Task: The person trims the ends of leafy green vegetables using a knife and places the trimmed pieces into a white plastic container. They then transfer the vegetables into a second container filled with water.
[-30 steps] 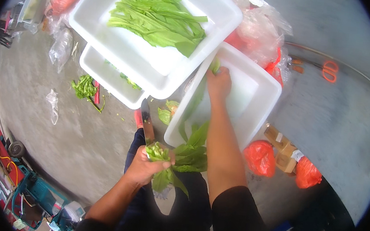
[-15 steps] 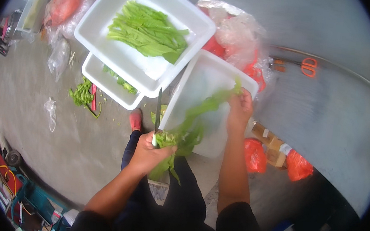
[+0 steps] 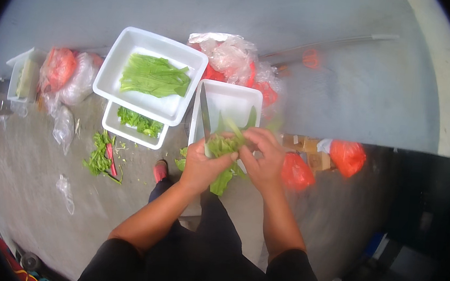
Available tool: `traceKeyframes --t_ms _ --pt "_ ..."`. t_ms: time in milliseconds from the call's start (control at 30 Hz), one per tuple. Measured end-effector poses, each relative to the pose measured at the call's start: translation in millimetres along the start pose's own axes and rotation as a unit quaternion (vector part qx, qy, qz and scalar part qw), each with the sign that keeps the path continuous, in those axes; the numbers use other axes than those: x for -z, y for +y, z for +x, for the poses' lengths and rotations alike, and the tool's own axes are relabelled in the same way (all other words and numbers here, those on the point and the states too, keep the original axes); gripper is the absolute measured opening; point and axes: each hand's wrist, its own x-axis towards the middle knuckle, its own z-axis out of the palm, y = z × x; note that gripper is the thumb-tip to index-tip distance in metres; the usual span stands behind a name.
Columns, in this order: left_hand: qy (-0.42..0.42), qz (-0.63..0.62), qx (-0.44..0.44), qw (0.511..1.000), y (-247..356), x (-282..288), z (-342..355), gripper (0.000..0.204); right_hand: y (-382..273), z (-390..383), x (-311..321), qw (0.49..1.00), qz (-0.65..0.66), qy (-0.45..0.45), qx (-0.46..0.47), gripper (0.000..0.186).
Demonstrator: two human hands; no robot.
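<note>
Crinkly clear plastic bag sat left of a smooth white rectangular plastic tub, the left hand clutched a long grey metal knife plus a ruffly green leaf bunch partly blocking another white plastic tub, and the right hand pinched the bunch near a puffy red plastic bag.

Black top, short sleeves, bare forearms — dark trousers, perhaps navy — reddish shoe.
</note>
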Motion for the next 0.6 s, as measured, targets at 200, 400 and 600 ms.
traceKeyframes --t_ms 200,400,600 --pt "-0.086 -0.007 0.019 0.996 32 12 -36 0.029 -66 -34 -7 0.995 0.015 0.075 -0.067 0.022" --pt "-0.122 0.029 0.003 0.992 49 25 -63 0.029 -105 -55 -16 0.992 0.059 0.073 -0.084 0.024" --pt "-0.131 0.042 0.011 0.990 48 23 -93 0.032 -118 -85 -4 0.984 0.152 0.020 -0.094 0.028"
